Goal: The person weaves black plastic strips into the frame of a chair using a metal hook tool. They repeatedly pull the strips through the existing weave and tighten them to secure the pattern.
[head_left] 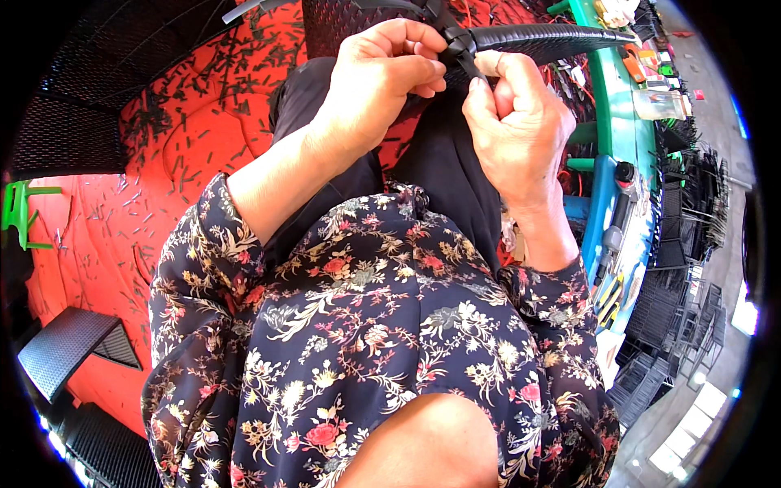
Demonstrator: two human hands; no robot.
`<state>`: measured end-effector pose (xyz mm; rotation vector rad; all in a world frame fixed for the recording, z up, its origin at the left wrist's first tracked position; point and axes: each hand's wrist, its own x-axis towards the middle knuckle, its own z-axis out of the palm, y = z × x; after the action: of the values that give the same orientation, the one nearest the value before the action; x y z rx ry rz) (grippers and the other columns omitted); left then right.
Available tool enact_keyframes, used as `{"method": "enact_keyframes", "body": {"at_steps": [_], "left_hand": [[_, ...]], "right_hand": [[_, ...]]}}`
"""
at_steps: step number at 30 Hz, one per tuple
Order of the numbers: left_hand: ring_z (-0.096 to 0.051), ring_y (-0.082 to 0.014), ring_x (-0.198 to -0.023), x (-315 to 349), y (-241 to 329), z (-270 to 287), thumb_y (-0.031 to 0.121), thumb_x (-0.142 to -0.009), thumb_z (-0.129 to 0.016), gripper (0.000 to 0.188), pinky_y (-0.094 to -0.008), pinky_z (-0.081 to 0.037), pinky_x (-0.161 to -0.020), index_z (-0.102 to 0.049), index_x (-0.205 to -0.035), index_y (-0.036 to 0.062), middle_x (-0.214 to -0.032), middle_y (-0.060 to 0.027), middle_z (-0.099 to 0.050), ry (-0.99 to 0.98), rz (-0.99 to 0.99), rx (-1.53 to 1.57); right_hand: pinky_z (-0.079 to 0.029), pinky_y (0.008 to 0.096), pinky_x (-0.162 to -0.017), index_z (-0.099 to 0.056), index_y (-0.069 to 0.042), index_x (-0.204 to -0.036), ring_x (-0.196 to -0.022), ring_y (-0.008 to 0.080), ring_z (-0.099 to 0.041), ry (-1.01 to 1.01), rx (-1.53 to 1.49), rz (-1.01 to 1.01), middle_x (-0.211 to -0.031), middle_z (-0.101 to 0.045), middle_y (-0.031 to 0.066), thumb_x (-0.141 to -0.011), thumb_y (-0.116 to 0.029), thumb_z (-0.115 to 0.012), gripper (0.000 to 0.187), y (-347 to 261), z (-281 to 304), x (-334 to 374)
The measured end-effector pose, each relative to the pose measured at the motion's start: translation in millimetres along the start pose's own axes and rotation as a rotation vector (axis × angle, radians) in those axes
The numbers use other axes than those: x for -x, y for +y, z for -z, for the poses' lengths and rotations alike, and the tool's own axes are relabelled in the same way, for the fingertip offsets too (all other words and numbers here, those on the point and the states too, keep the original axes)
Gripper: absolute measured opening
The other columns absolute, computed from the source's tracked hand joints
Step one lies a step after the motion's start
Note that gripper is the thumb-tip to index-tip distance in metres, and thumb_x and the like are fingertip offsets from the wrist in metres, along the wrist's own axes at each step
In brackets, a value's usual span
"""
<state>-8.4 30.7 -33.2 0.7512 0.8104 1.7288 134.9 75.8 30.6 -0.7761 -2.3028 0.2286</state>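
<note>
My left hand and my right hand meet at the top middle of the view. Both pinch a flat black strip that is wound around a black woven frame bar running off to the right. The left fingers close on the strip from the left. My right thumb and fingers grip its loose end just below the bar. A dark woven panel joins the bar behind my left hand. My lap in black trousers lies under both hands.
Red floor mat at left is littered with several short black strip offcuts. Black woven panels lie at far left and lower left. A green stool stands at the left edge. A teal bench with tools runs along the right.
</note>
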Motion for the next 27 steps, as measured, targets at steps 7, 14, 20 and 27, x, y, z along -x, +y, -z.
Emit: {"method": "enact_keyframes", "body": {"at_steps": [7,14,20,27], "left_hand": [[-0.061,-0.0124,-0.075,-5,-4,-1,-0.002,-0.085,-0.06,0.017,-0.0251,-0.049,-0.07,-0.062,-0.102,-0.0016,-0.084,-0.0026,-0.06,-0.028,0.0,0.016],[-0.063,-0.0105,-0.068,-7,-6,-8,-0.003,-0.081,-0.061,0.015,-0.0222,-0.05,-0.064,-0.064,-0.096,-0.0019,-0.078,-0.0025,-0.062,0.024,0.005,0.073],[-0.063,-0.0103,-0.064,-19,-22,-8,-0.003,-0.078,-0.062,0.015,-0.0214,-0.05,-0.059,-0.065,-0.093,-0.0024,-0.076,-0.0051,-0.064,0.055,-0.018,0.064],[-0.058,-0.0119,-0.063,-17,-17,-5,-0.01,-0.08,-0.054,0.02,-0.0225,-0.047,-0.06,-0.06,-0.097,-0.002,-0.076,-0.0034,-0.061,0.014,0.109,0.169]], "right_hand": [[-0.051,0.0395,-0.06,-0.062,-0.003,-0.086,-0.068,0.0338,-0.064,-0.102,0.096,0.026,-0.073,-0.064,0.016,-0.075,-0.002,-0.064,0.012,-1,12,-13],[-0.05,0.044,-0.063,-0.062,-0.004,-0.085,-0.071,0.0379,-0.063,-0.2,0.152,0.006,-0.073,-0.063,0.0184,-0.076,-0.007,-0.062,0.009,-1,18,-21],[-0.048,0.0342,-0.059,-0.066,-0.005,-0.09,-0.064,0.0236,-0.058,-0.281,0.205,-0.03,-0.068,-0.059,0.0109,-0.077,-0.005,-0.064,0.013,-2,22,-27],[-0.042,0.023,-0.054,-0.068,-0.005,-0.098,-0.054,0.0037,-0.048,-0.311,0.148,-0.08,-0.06,-0.053,-0.0009,-0.078,-0.005,-0.065,0.02,5,24,-31]]}}
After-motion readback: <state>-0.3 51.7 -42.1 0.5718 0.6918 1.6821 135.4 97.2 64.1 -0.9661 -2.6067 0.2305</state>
